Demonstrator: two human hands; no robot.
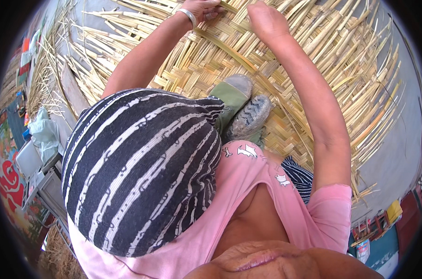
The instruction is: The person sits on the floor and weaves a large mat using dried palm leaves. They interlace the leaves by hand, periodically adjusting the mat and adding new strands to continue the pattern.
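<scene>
Grey ground (pixel 397 153) lies under a big woven straw mat (pixel 229 60), kept flat for weaving. Left hand (pixel 205 9) pinches a long straw strip (pixel 229 49); right hand (pixel 266 19) presses closed on the weave. Two shoes (pixel 241 107) hold the mat down.

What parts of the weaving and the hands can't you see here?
Head view only:
- Left hand: fingertips cut off by the top edge.
- Right hand: fingers curl out of sight behind its back; its grip is unclear.
- Woven mat: near part hidden by the striped knee and shoes.
- Things at the left rim: too small, bent.
</scene>
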